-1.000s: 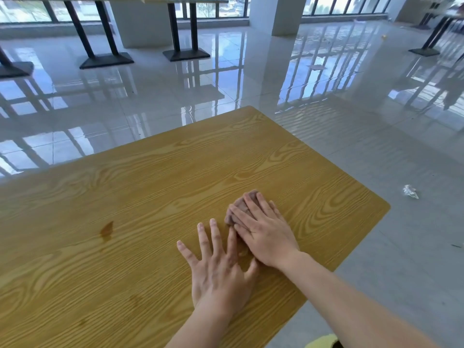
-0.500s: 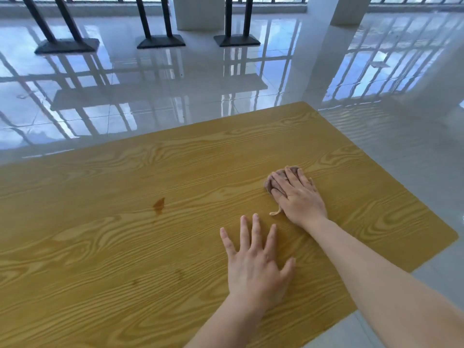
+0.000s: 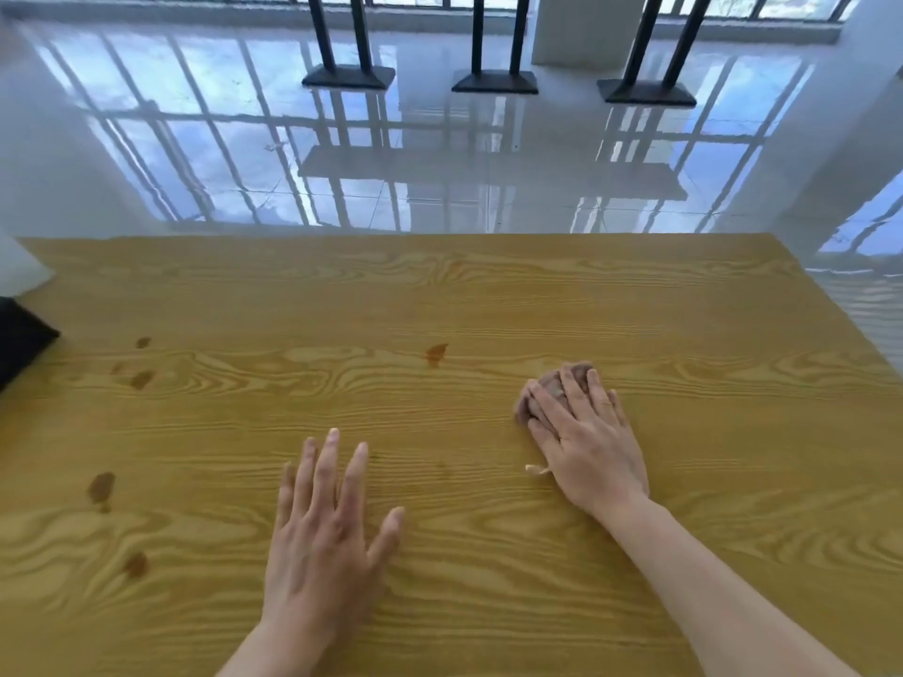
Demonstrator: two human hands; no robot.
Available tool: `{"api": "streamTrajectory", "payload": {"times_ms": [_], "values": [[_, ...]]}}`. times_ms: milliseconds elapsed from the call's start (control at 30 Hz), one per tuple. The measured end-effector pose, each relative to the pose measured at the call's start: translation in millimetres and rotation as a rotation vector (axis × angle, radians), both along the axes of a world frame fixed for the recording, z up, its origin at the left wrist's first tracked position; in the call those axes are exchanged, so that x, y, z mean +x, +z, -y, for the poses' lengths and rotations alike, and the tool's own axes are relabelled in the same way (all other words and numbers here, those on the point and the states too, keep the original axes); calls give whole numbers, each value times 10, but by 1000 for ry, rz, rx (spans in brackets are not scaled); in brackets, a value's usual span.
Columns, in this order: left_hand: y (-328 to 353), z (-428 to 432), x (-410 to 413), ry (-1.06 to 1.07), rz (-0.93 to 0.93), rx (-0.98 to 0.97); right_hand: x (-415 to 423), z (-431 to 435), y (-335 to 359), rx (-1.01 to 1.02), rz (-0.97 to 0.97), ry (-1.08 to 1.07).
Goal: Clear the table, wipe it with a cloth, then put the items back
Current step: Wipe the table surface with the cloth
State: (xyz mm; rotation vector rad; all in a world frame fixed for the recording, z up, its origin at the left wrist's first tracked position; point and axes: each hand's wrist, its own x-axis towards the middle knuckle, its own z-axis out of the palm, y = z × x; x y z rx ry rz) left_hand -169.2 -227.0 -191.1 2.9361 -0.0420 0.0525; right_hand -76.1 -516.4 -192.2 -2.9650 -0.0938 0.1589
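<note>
Glossy pale floor (image 3: 440,178) fills the far half of the view, w/ window bars mirrored in it and three black table bases (image 3: 494,83) standing in a row near the windows (image 3: 733,2). Nearer is the wood-grain table (image 3: 488,295), its far edge running straight across and its rt corner cut off by the frame.

My left hand (image 3: 322,539) lies palm-down on the bare wood close to me. Its fingers are straight and fanned apart w/ the thumb out to the rt, holding nothing.

My right hand (image 3: 586,442) is farther out and to the rt, well apart from the left. It lies flat on top of the cloth (image 3: 548,382), a small brownish-mauve wad bunched under the fingers, which are spread over it and press down rather than curl round it. Bits of cloth show betw. the fingers and past the tips. A pale tag or thread end (image 3: 537,470) pokes out by the thumb side; can't tell which.

Brown stains mark the tabletop:
- one spot (image 3: 436,354) just left of the cloth and slightly farther away
- several blotches (image 3: 101,486) across the left side

A dark object (image 3: 19,334) sits at the left edge, mostly out of frame, so I can't ID it.
</note>
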Motion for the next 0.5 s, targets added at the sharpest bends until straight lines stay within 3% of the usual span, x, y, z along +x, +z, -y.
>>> {"api": "streamTrajectory", "payload": {"times_ms": [133,233,300,400,500], "values": [[-110,-53,-114,43,-70,18,-713,-392,-19,4,32,367],[-90,-33,-96,67,-71,38,-641,-492,-23,-3,42,533],[-90,-39,-99,72,-72,45,-371,-598,19,16,39,489],[-59,-41,-93,77,-62,23,-83,-906,54,12,17,237],[13,-182,-4,73,-43,-7,-315,-1234,65,58,30,341]]}}
